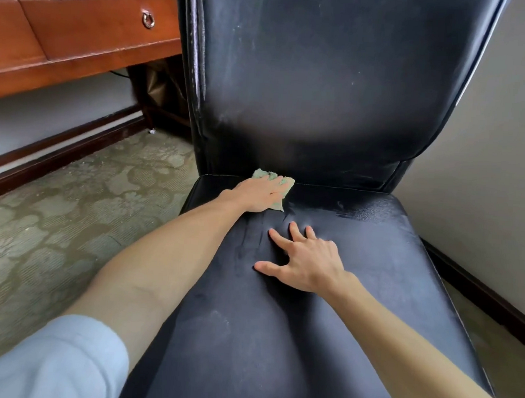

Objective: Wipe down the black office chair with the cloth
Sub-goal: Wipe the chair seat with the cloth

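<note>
The green cloth (pixel 287 183) lies under the left hand (pixel 260 195), whose fingers are straight and together, pressing it onto the rear of the black office chair (pixel 277 338) seat. Just beside those fingers, the right hand (pixel 308 263) rests on the seat with its fingers spread.

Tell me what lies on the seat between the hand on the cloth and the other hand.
Nothing but bare seat: in the head view, only streaked black upholstery separates the left hand, pressing the cloth, from the right hand.
</note>
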The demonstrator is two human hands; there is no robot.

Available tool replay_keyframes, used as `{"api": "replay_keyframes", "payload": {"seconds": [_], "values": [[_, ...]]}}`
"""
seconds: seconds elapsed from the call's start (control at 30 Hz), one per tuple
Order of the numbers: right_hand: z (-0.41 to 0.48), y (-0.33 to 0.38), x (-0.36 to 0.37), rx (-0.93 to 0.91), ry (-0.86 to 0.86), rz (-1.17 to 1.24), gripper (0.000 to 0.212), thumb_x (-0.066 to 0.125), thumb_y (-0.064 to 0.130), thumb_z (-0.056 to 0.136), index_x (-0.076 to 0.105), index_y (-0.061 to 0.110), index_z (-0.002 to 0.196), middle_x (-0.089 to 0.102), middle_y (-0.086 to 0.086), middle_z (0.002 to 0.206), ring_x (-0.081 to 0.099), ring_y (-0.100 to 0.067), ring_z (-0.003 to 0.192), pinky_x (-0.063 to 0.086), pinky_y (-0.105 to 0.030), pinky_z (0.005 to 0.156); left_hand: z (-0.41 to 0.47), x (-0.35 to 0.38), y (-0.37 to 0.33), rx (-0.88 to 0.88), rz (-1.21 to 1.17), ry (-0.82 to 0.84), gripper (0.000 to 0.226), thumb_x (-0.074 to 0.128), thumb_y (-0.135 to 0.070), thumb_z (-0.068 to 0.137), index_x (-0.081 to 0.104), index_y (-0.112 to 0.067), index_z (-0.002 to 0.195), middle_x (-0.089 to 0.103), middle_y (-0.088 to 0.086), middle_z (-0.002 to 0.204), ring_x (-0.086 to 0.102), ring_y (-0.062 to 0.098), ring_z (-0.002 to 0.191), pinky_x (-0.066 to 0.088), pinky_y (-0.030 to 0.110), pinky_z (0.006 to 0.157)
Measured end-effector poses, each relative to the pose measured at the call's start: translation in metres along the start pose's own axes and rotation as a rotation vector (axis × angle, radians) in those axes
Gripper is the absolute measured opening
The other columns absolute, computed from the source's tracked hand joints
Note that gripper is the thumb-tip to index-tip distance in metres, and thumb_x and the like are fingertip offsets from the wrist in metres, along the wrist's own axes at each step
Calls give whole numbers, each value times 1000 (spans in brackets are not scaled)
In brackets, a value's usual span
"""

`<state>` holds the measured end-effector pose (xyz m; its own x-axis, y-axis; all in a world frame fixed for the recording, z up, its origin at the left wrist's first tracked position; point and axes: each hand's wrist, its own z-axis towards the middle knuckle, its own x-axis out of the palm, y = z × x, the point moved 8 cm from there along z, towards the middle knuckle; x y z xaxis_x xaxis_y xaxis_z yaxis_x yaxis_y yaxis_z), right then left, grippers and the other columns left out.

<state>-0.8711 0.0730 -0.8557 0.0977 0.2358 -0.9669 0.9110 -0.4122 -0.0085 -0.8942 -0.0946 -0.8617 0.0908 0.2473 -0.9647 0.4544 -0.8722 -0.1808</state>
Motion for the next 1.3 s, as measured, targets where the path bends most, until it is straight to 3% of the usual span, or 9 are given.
{"api": "replay_keyframes", "payload": {"seconds": [0.2, 0.37, 0.47, 0.7, 0.93, 1.07, 1.13, 1.23, 1.3], "values": [[-4, -3, 0, -9, -9, 14, 83, 21, 88, 76, 7, 50, 148, 6, 6, 161, 7, -24, 147, 39, -41, 97, -10, 4, 37, -74, -20, -49, 53, 21, -36, 107, 4, -28, 157, 2, -4, 164, 4, 21, 151, 16, 43, 118], [-5, -2, 1, -31, -15, 7, 83, 20, 88, 76, 6, 50, 148, 6, 6, 161, 8, -23, 147, 39, -40, 97, -38, -16, 63, -178, 134, -144, 49, 30, -16, 105, 18, -14, 152, 26, 11, 153, 28, 32, 139, 29, 47, 110], [-6, -2, 3, -44, -21, 15, 81, 20, 87, 78, 5, 50, 148, 5, 5, 161, 7, -24, 147, 35, -41, 101, -43, -17, 72, -243, 134, -177, 40, 37, -19, 102, 33, -12, 141, 39, 10, 141, 39, 32, 129, 36, 47, 103], [-6, -1, 6, -57, -4, 18, 81, 19, 85, 80, 5, 47, 149, 2, 3, 162, 2, -29, 148, 26, -47, 111, -17, -15, 57, -390, 150, -189, 40, 44, -20, 101, 38, -8, 139, 42, 15, 145, 38, 31, 135, 35, 44, 104], [-7, -1, 9, -53, -21, 34, 80, 19, 84, 81, 4, 45, 150, 1, 0, 162, 0, -31, 148, 21, -50, 114, 6, -12, -14, -159, 151, -149, 52, 53, -22, 97, 33, -12, 144, 42, 15, 146, 40, 39, 130, 38, 52, 101], [-8, -3, 9, -54, -18, 43, 80, 18, 85, 80, 3, 47, 149, 1, 2, 162, 0, -29, 148, 21, -48, 114, 9, -10, -44, -63, 78, -56, 53, 29, -24, 107, 11, -15, 156, 17, 6, 163, 20, 30, 147, 23, 45, 114], [-7, -5, 6, -55, -13, 48, 80, 19, 85, 79, 4, 48, 149, 3, 4, 162, 2, -27, 148, 25, -46, 111, 4, -10, -33, -16, -20, -7, 52, 25, -29, 108, 9, -24, 157, 4, -1, 164, 9, 24, 150, 14, 38, 117], [-7, -5, -3, -76, 36, 49, 76, 24, 84, 80, 12, 51, 147, 13, 8, 160, 13, -23, 147, 34, -42, 104, -18, -20, -13, 71, -227, -27, 53, 38, -33, 105, 20, -36, 154, -3, -5, 164, 1, 20, 150, 10, 35, 118], [-5, -12, -20, -46, 9, 105, 68, 33, 80, 82, 31, 50, 142, 38, 8, 151, 35, -24, 138, 40, -39, 100, -33, -29, 8, 66, -237, -78, 55, 45, -37, 102, 23, -40, 153, -2, -8, 164, -3, 16, 150, 10, 36, 119]]}}
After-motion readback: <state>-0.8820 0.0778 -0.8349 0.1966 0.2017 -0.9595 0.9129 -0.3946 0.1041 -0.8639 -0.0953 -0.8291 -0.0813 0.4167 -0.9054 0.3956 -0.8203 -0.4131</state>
